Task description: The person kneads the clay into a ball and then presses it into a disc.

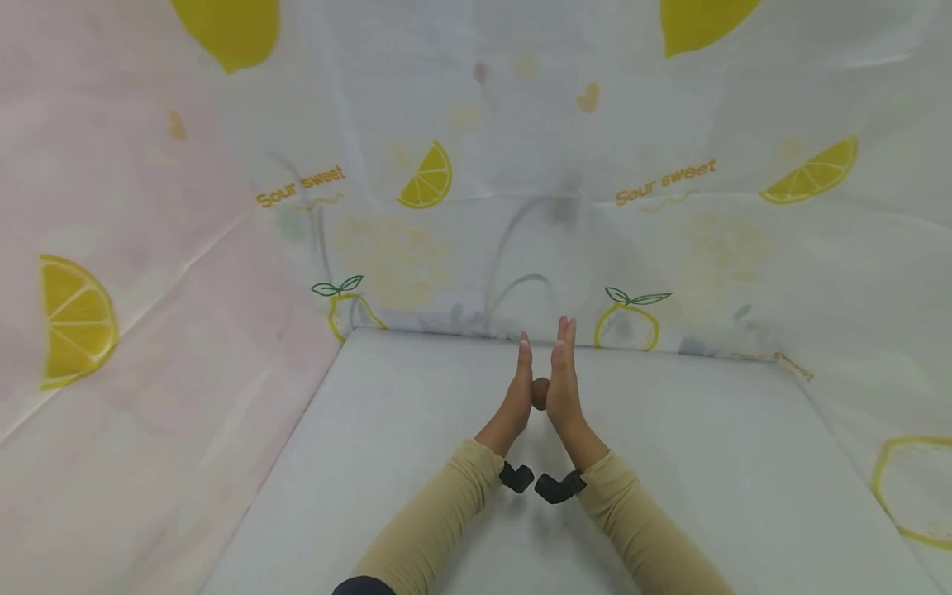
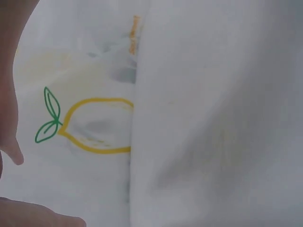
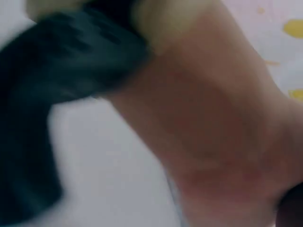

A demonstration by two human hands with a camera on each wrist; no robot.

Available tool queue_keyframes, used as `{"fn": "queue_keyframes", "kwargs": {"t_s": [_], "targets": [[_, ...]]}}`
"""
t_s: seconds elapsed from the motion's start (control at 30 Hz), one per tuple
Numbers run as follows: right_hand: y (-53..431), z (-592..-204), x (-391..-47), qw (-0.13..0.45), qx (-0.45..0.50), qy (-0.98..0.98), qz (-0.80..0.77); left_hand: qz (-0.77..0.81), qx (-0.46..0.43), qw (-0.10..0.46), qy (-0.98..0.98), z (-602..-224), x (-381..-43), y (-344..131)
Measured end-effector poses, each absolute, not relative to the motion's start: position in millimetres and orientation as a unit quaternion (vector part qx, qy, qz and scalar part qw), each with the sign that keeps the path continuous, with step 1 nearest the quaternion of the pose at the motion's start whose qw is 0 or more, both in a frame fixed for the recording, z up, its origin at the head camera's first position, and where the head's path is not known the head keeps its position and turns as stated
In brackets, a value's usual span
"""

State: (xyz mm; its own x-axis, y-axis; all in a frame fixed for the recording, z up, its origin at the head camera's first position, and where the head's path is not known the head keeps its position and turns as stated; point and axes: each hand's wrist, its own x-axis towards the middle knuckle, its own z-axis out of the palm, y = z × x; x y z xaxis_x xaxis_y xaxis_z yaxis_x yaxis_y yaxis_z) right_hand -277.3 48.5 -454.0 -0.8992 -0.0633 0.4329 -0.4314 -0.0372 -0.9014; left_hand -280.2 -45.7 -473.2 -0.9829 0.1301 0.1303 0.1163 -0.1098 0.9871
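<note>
A small brown ball (image 1: 540,393) sits between the two palms, above the white table. My left hand (image 1: 520,388) presses it from the left side, fingers straight and pointing away. From the other side my right hand (image 1: 564,380) presses with its palm, its fingers straight as well. The fingertips of the two hands stand apart. Parts of a hand (image 2: 33,215) show along the left edge of the left wrist view, where the ball is out of sight. A blurred wrist (image 3: 203,118) fills much of the right wrist view, with a dark rounded shape (image 3: 292,208) in its lower right corner.
The white table (image 1: 416,388) lies under the hands. Behind it hangs a pale sheet (image 1: 476,248) printed with lemons and lettering, which also covers both sides. Dark wrist camera mounts (image 1: 561,487) stick out inward, close to each other, below the hands.
</note>
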Motion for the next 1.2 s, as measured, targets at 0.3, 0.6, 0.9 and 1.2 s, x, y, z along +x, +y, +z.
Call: {"fn": "queue_keyframes", "kwargs": {"t_s": [0.3,0.6,0.9,1.2], "targets": [[70.2,-431.8,-279.0,0.093,0.123,-0.707,0.69,0.737,0.138,0.013,0.662,-469.5,-267.0,-37.4],[52.2,-460.3,-265.4,0.091,0.173,-0.706,0.68,0.749,0.114,-0.03,0.652,-452.0,-280.3,-49.0],[38.8,-460.1,-263.2,0.135,0.228,-0.688,0.676,0.74,0.044,-0.02,0.671,-459.1,-286.4,-54.3],[62.4,-454.4,-294.2,0.121,0.158,-0.702,0.684,0.718,0.125,0.029,0.684,-468.5,-274.9,-43.3]]}}
